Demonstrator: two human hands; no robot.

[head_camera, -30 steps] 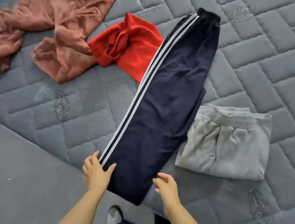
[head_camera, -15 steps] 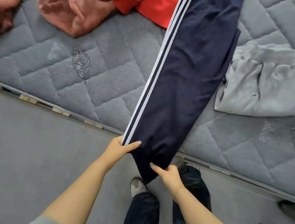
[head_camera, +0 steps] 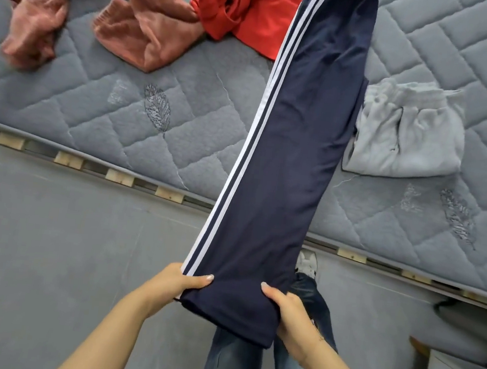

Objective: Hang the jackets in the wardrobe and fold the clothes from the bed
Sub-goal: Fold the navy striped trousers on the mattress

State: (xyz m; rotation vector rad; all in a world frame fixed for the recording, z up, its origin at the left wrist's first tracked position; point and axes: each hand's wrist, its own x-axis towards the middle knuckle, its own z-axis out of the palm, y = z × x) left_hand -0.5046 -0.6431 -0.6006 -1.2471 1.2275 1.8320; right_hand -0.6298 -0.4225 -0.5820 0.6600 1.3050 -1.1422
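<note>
I hold the cuff end of the navy trousers (head_camera: 284,164) in both hands, out over the floor (head_camera: 55,254) in front of the bed (head_camera: 98,113). My left hand (head_camera: 178,283) grips the edge with the white side stripes, thumb lying across the top of the cloth and the other fingers tucked under it. My right hand (head_camera: 292,320) pinches the opposite edge the same way — thumb on top, fingers curled beneath. The trousers stretch away from my hands in one long flat strip, crossing the edge of the bed and running up over the quilted grey mattress until they leave the top of the view.

Everything else lies on the bed around that strip. Just to the right of the trousers sits a folded pale grey garment (head_camera: 409,133), its near-left corner touching or slipping under the navy cloth — I cannot tell which. To the left of the trousers, near the top, a crumpled red garment (head_camera: 249,12) lies partly under the striped edge. Further left again, touching the red one, a rumpled pink sweater (head_camera: 144,27) sprawls with its sleeves thrown out.

Below the trousers, between my forearms, my legs in blue jeans (head_camera: 234,362) show above the floor, and one white shoe (head_camera: 306,264) peeks out by the bed's edge.
</note>
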